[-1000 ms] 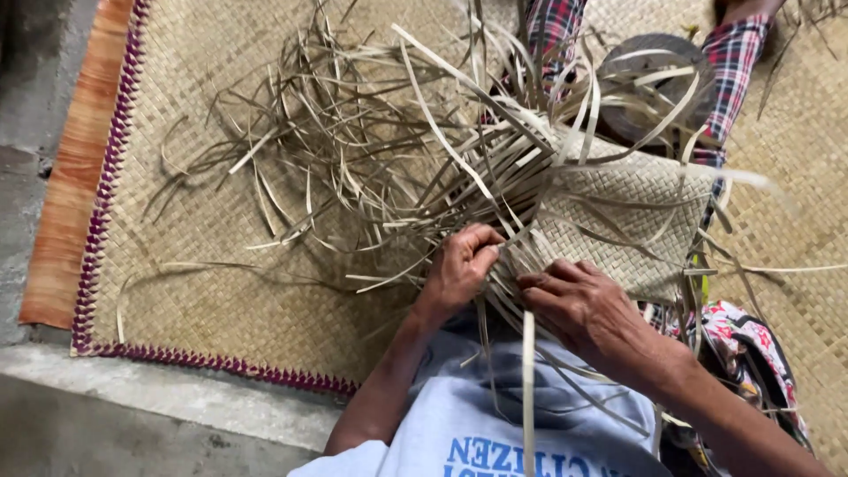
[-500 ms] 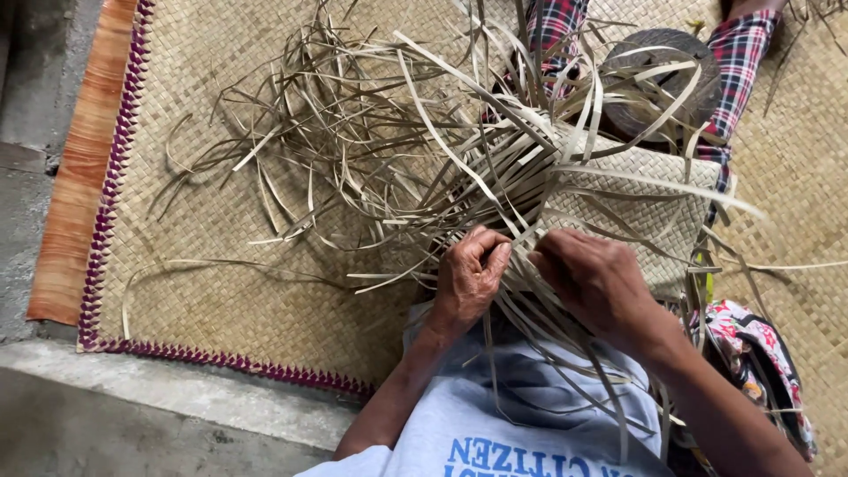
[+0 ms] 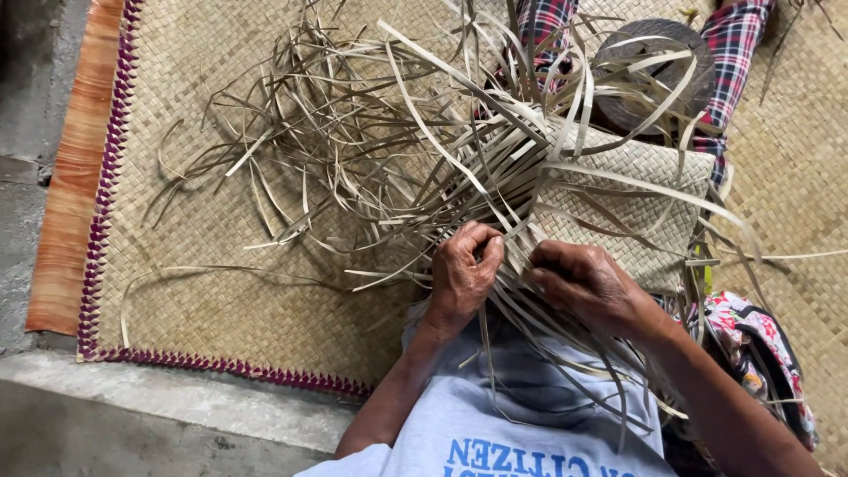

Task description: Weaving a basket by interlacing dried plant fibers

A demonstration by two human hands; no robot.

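Woven panel (image 3: pixel 627 208) lay on the lap w/ loose dry strips (image 3: pixel 371 150) fanning out, light, springy, prob. brittle; left hand (image 3: pixel 461 276) & right hand (image 3: pixel 585 284) both pinched strips at its unfinished edge, likely best grip pt.

Lying on the mat (image 3: pixel 221 309), with loose strips (image 3: pixel 353 159) fanning out toward its left edge and far side. Sitting right of the strips, the woven piece (image 3: pixel 636 203), and just beyond it a round disc (image 3: pixel 658 75). Resting at the piece's near-left corner, the left hand (image 3: pixel 464 274) and right hand (image 3: pixel 587 283) side by side. Running along the mat's near edge, a concrete ledge (image 3: pixel 177 397).
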